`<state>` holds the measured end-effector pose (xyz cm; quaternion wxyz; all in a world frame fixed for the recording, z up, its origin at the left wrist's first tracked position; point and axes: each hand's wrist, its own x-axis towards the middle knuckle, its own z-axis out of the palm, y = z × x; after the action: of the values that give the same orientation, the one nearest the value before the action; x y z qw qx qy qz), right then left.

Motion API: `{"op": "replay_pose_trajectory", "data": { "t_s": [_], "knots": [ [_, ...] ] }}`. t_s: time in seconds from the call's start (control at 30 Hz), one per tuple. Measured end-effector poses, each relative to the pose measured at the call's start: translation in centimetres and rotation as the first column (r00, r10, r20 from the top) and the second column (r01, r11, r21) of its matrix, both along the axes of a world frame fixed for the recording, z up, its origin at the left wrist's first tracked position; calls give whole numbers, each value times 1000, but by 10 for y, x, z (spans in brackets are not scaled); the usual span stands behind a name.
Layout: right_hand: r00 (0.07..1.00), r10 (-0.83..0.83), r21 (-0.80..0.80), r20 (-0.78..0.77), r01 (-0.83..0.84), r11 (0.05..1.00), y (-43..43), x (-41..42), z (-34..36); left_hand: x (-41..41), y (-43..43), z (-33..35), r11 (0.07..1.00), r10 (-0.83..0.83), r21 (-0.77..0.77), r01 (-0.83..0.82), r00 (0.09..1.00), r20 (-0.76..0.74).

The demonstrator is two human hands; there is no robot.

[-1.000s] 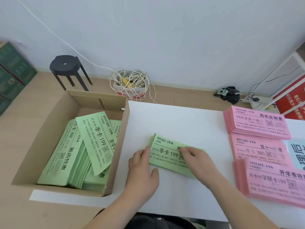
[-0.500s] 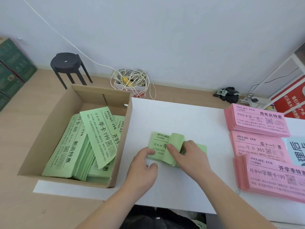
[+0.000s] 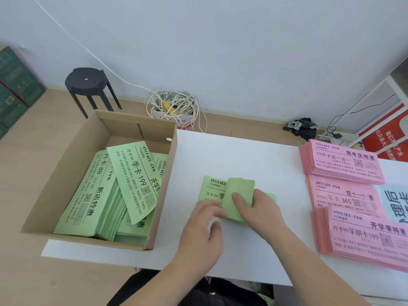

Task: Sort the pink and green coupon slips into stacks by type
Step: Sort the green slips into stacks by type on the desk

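Pink stacks (image 3: pixel 344 166) sit sorted at our right; the box (image 3: pixel 134 123) holds many green slips (image 3: pixel 99 195), we judge unsorted. Mid-table, our right hand (image 3: pixel 262 209) pinches a folded slip (image 3: pixel 239 188); our left hand (image 3: pixel 204 230) presses it.

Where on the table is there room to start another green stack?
The far strip of table between the box and pink stacks is bare, beyond the green slips. A narrower gap lies between the right hand and the pink stacks. The right edge is crowded.
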<state>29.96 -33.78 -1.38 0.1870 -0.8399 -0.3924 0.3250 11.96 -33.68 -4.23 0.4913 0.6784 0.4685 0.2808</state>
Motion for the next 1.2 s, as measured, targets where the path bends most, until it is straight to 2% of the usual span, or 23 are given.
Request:
{"op": "replay_pose_trajectory", "data": {
  "t_s": [0.03,0.13,0.2,0.27,0.3,0.4,0.43,0.5,0.6,0.7,0.77,0.9,0.97,1.07,1.13,1.2],
  "knots": [
    [1000,-7,6,-7,7,1000,0,0,0,-2,6,-1,996,75,-42,-77,997,-34],
    [1000,16,6,22,-16,1000,0,-1,-3,-3,22,3,921,176,-345,-180,983,-44],
    [999,28,5,33,-28,1000,0,-2,-5,-1,27,7,883,232,-420,-209,973,3],
    [999,24,6,37,-24,1000,0,-1,-5,0,26,13,897,232,-397,-194,972,48],
    [999,18,8,37,-18,1000,0,-1,-6,1,24,14,922,178,-355,-154,983,37],
    [1000,-19,11,-6,19,1000,1,-1,-4,6,4,11,983,-145,-134,127,981,-130],
    [999,-29,15,-22,30,999,2,0,-3,8,-4,8,974,-217,-105,202,963,-161],
    [996,-49,22,-71,50,998,0,3,-1,8,-10,4,962,-259,-126,242,954,-149],
    [994,-44,21,-101,46,999,-2,7,-2,1,2,-2,988,-114,-112,102,987,-113],
    [1000,9,-8,7,-9,1000,0,0,-5,-6,17,1,944,130,-297,-145,989,-71],
    [997,26,-20,71,-25,999,1,-5,-7,-6,24,5,882,200,-431,-191,979,-23],
    [998,32,-11,62,-31,999,1,-3,-5,-4,33,12,810,307,-537,-236,951,45],
    [999,19,-3,37,-19,1000,1,-1,-5,-2,30,16,859,215,-484,-166,975,47],
    [1000,-28,9,3,28,1000,2,-1,-2,3,12,14,974,-106,-212,80,988,-115],
    [1000,-24,19,-9,25,1000,2,-2,1,7,-3,10,964,-265,-92,251,942,-205],
    [999,-21,33,-38,22,999,0,-1,3,9,-10,6,941,-337,-40,337,911,-240]
  ]
}}
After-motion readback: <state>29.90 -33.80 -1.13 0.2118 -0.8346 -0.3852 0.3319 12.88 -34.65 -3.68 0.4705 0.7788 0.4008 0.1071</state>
